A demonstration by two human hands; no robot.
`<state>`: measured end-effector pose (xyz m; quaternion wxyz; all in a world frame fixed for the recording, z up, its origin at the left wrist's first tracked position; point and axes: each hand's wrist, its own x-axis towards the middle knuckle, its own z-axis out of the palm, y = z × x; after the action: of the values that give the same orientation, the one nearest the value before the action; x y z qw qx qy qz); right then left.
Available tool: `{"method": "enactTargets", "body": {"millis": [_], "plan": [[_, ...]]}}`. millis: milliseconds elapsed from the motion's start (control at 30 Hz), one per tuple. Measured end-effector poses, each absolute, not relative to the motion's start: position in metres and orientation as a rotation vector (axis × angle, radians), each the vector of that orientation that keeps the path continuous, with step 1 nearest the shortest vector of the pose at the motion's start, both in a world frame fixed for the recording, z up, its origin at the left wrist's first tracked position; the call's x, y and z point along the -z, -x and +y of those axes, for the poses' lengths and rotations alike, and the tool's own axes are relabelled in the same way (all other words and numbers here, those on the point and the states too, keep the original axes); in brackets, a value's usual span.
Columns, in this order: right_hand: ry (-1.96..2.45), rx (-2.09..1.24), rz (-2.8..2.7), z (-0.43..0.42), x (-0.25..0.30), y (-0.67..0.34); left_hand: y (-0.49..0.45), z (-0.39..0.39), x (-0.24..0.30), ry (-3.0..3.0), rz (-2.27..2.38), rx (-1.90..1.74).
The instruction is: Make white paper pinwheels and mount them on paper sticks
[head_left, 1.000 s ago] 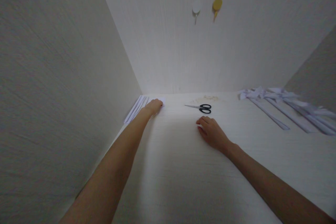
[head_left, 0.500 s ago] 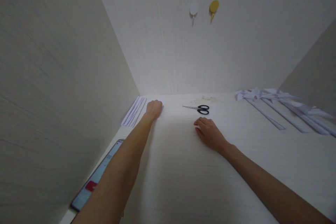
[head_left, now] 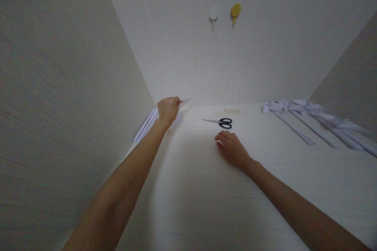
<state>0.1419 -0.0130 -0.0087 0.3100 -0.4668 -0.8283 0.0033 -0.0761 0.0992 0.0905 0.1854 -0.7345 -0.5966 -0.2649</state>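
My left hand is raised off the white desk near the back left corner, fingers pinched on the edge of a white sheet of paper that lifts toward the back wall. Just left of it lies a stack of folded white paper strips against the side wall. My right hand rests flat on the desk, fingers loosely apart, holding nothing. Black-handled scissors lie closed a short way beyond its fingertips.
Several long folded white paper pieces lie spread at the right of the desk. Two hooks, one white and one yellow, hang on the back wall. Walls close in on the left, back and right.
My left hand has gone from pressing flat on the paper to lifting it up by its edge. The right hand has stayed in place. The phone seen earlier at the left is out of view.
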Motion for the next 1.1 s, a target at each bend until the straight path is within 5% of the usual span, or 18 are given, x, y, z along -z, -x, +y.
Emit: {"method": "enactTargets", "body": {"millis": [200, 300, 400, 767, 1100], "plan": [[1.1, -0.762, -1.574, -0.007, 0.012, -0.14, 0.031, 0.042, -0.088, 2.02, -1.778, 1.992], [0.918, -1.268, -1.08, -0.014, 0.01, -0.137, 0.016, 0.015, -0.066, 2.08, -2.019, 2.246], [0.844, -1.41, -0.786, -0.03, 0.008, -0.138, 0.012, -0.005, -0.039, 2.156, -2.208, 2.325], [1.275, -1.12, -0.951, -0.067, 0.015, -0.153, 0.026, -0.033, -0.004, 2.322, -2.423, 2.561], [1.33, -1.186, -1.055, -0.069, 0.014, -0.158, 0.03, -0.032, -0.01, 2.897, -2.364, 2.047]]}}
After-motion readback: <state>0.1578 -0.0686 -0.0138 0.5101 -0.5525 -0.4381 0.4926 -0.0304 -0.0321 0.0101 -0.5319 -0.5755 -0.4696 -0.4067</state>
